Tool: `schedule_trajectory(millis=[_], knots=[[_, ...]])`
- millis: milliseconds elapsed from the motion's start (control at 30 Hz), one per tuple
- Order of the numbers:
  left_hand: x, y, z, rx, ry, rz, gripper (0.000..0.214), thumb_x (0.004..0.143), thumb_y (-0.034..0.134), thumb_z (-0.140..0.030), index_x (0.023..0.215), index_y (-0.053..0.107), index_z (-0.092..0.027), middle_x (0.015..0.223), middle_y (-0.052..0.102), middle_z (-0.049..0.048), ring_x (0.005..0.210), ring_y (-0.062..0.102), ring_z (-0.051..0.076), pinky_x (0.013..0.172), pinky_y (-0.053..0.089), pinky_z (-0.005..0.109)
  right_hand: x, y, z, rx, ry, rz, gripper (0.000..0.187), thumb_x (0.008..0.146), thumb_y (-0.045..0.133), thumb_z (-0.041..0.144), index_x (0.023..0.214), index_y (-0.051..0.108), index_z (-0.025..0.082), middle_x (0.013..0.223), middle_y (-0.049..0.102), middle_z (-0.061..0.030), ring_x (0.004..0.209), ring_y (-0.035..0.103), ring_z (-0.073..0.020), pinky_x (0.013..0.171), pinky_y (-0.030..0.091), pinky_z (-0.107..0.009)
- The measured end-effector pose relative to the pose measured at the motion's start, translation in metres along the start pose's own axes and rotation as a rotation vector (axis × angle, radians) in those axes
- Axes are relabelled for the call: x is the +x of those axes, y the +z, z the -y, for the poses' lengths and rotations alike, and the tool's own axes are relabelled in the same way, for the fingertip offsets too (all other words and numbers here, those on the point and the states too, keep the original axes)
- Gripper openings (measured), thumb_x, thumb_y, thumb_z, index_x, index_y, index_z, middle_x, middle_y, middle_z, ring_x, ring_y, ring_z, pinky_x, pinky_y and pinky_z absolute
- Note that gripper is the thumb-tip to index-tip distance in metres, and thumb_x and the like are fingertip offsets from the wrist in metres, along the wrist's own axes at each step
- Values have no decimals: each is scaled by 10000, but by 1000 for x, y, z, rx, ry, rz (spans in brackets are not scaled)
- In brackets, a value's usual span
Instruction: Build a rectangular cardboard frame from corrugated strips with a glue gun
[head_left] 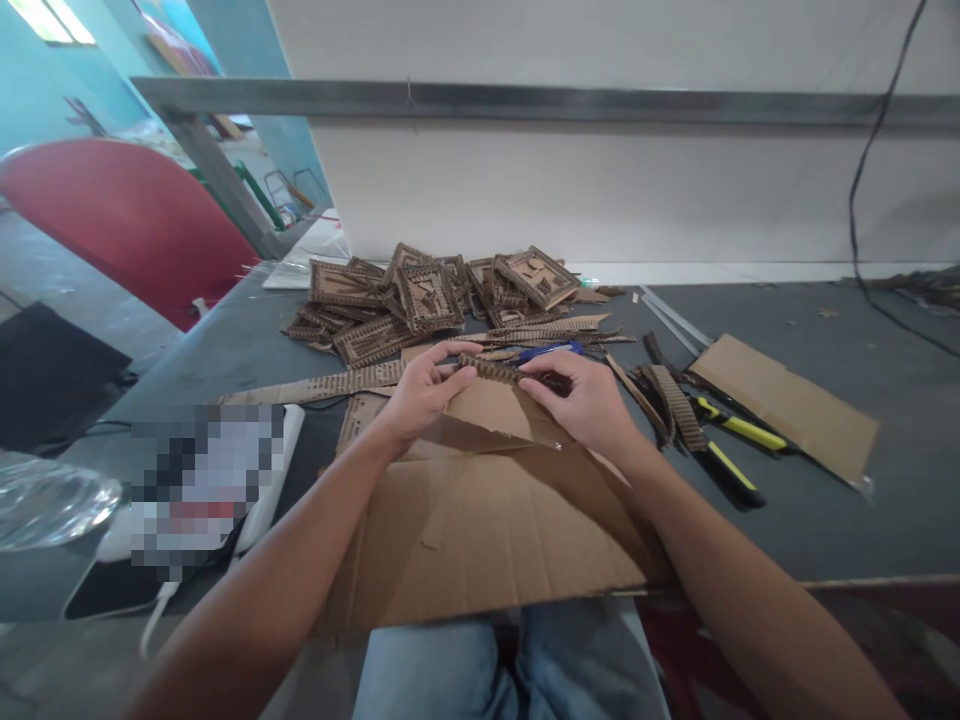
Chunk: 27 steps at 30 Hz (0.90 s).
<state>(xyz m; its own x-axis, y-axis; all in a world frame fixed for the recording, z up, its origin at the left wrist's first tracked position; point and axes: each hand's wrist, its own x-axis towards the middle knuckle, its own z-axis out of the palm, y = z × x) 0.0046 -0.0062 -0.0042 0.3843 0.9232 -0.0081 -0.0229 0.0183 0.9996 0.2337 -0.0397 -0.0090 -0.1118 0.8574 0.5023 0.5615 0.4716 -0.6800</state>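
Note:
Between my two hands is a narrow corrugated cardboard strip (491, 369), its ridges showing along the edge. My left hand (429, 393) pinches its left end between thumb and fingers. At the other end, my right hand (574, 390) grips it the same way, and part of the strip is hidden behind those fingers. Directly beneath lies a large flat cardboard sheet (480, 530), with a smaller cut piece (495, 412) on top. Just beyond my hands rests a blue pen-like tool (551, 350) among loose cardboard strips (337, 383).
Several small square cardboard frames (427, 298) are heaped at the back. To the right lie two yellow-and-black cutters (739, 425), a ridged strip (675, 405) and a cardboard piece (787, 400). A blurred-out device (202, 490) with a white cable and a plastic bottle (52, 500) are on the left.

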Motion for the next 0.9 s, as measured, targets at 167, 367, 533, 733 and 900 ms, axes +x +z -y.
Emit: schedule_trajectory(millis=[167, 367, 533, 733, 900], knots=[[1, -2, 1, 40, 66, 18, 499, 856, 747, -411, 1282, 595, -201, 750, 666, -13, 618, 594, 112, 593, 461, 210, 0, 0, 2, -18, -60, -12, 70, 877, 704, 252, 934, 736, 227, 983, 765, -71, 910, 713, -221, 843, 582, -394], [0, -3, -2, 142, 159, 27, 416, 891, 698, -405, 1249, 627, -205, 818, 659, 10, 640, 561, 115, 588, 432, 219, 0, -2, 5, -34, -148, -66, 60, 881, 711, 261, 929, 745, 252, 986, 748, -63, 909, 713, -207, 849, 588, -382], [-3, 0, -6, 264, 211, 25, 378, 883, 714, -391, 1216, 685, -213, 697, 569, -23, 537, 398, 89, 512, 322, 226, 0, -1, 8, -38, -219, -98, 71, 893, 696, 228, 929, 753, 252, 967, 741, -57, 881, 711, -186, 820, 586, -347], [-4, 5, -8, 284, 189, -5, 348, 857, 738, -411, 1132, 726, -197, 738, 620, 1, 538, 414, 90, 509, 351, 235, -1, 0, 9, -43, -226, -73, 71, 903, 691, 236, 947, 745, 248, 972, 740, -61, 890, 707, -192, 827, 580, -350], [-4, 3, -6, 241, 161, 18, 365, 873, 729, -421, 1170, 705, -209, 683, 598, -17, 523, 434, 87, 486, 346, 216, -1, 1, 7, -15, -207, -63, 76, 900, 704, 208, 969, 727, 228, 975, 749, -65, 910, 702, -198, 842, 572, -351]])
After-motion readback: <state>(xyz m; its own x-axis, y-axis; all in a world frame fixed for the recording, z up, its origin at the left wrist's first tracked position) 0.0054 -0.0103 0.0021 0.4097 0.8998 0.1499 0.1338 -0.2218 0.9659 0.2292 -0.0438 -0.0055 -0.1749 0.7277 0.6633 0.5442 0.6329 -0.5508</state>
